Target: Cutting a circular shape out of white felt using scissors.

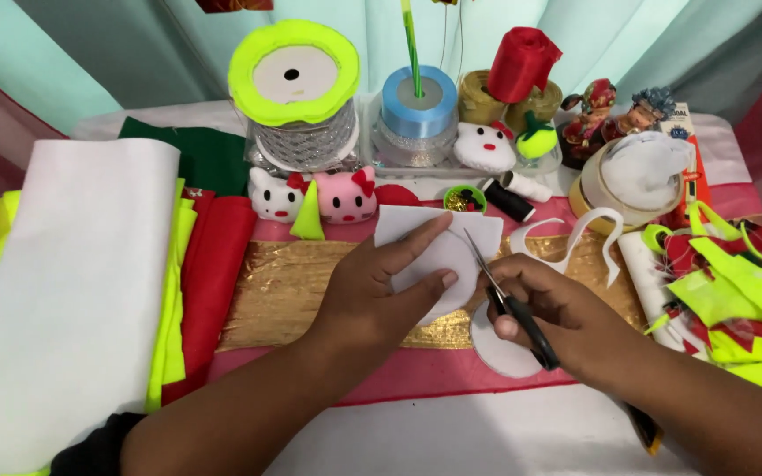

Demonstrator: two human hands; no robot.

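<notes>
My left hand (379, 295) pinches a piece of white felt (438, 247) between thumb and fingers, holding it above the gold cloth (288, 286). My right hand (566, 322) grips black-handled scissors (509, 304), whose thin blades point up and left into the felt's right edge. A cut white round piece (496, 353) lies under my right hand. A curled white felt offcut strip (575, 238) lies just to the right.
Folded white, neon yellow and red felt (90, 291) is stacked at left. Ribbon spools (297, 106), small plush cat heads (346, 196), thread reels (509, 198) and figurines (619, 115) line the back. Neon and red scraps (734, 291) pile at right.
</notes>
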